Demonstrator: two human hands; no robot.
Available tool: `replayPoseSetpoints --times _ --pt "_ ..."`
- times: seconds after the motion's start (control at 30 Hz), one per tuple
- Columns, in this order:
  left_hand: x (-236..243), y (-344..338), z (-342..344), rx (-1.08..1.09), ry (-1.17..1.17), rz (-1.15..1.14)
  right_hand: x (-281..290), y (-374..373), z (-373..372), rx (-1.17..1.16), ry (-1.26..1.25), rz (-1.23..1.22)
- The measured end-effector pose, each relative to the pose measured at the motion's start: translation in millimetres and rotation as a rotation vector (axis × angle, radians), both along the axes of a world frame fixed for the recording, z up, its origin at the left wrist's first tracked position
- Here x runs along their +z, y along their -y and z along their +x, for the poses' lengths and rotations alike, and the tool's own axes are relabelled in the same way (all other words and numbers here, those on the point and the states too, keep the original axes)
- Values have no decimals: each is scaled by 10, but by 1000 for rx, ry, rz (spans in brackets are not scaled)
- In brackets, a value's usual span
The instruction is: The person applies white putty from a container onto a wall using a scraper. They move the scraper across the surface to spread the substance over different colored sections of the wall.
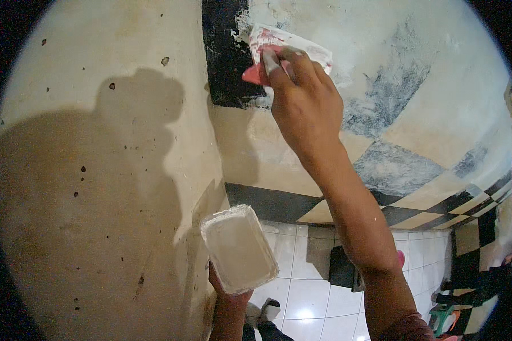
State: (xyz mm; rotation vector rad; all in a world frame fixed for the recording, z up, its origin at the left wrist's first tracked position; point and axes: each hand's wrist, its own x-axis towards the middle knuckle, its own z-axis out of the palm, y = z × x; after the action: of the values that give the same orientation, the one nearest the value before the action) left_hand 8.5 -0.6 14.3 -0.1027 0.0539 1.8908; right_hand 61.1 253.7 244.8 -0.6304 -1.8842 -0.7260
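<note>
My right hand [305,102] grips a red putty spreader [253,74] with a wide blade smeared in white filler, held against the upper wall over the edge of a black painted patch [224,54]. White filler streaks partly cover the black and checkered paint [398,91] around it. My left hand [227,287], mostly hidden underneath, holds a rectangular tub [239,250] of creamy pale paste, low beside the inside corner.
At my left is a pitted cream side wall [96,216] with my shadow on it. Below lie a white tiled floor [301,295], my foot [270,310] and a dark box [341,267]. A green and orange object [441,318] stands at the lower right.
</note>
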Motion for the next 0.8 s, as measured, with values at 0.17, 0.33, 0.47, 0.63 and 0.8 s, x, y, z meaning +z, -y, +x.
replayPoseSetpoints --times 0.17,0.33,0.47,0.63,0.8 --pt "-39 -9 -11 -28 35 -7 -734 -209 -93 15 121 -62" --pt "-231 34 -3 24 -89 -78 -2006 -278 30 172 304 -131" --pt "-328 17 -51 -24 -51 -70 -2544 -295 173 118 383 -267" --pt "-301 50 -92 26 -116 -144 -2415 4 127 283 441 -310" --pt "-287 66 -89 7 -89 -97 -2125 -122 278 177 240 -400"
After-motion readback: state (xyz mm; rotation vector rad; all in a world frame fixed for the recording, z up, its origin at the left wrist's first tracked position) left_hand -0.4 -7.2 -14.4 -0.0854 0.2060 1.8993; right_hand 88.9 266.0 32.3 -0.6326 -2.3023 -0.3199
